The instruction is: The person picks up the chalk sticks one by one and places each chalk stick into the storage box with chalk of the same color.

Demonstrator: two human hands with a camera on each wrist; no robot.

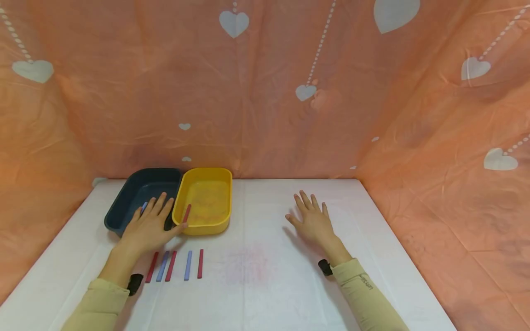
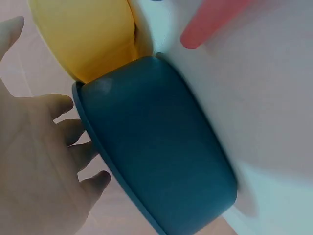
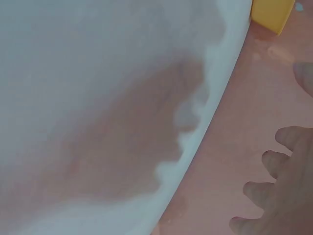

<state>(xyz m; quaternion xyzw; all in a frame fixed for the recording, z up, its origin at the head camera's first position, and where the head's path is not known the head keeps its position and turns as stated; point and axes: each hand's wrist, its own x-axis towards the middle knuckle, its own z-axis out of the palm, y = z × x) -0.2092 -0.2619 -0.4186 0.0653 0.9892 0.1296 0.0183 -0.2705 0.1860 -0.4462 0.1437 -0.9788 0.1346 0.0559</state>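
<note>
My left hand (image 1: 148, 230) hovers with spread fingers over the near side of a dark blue-green tub (image 1: 117, 207); nothing is in its grasp. In the left wrist view the fingertips overlap that tub's rim. Inside the dark tub a blue chalk-like stick (image 1: 144, 207) shows beside the fingers. A red stick (image 1: 187, 212) leans in the yellow tub (image 1: 207, 230), close to my left thumb. Three red sticks (image 1: 152, 267) and two blue sticks (image 1: 188, 265) lie in a row in front of the tubs. Fingers spread, my right hand (image 1: 314, 225) is held above the table's right half, holding nothing.
The two tubs stand side by side at the back left of the white table (image 1: 269, 303). A faint pink smudge marks the tabletop near its middle. An orange curtain (image 1: 269, 128) with white hearts hangs behind and along both sides.
</note>
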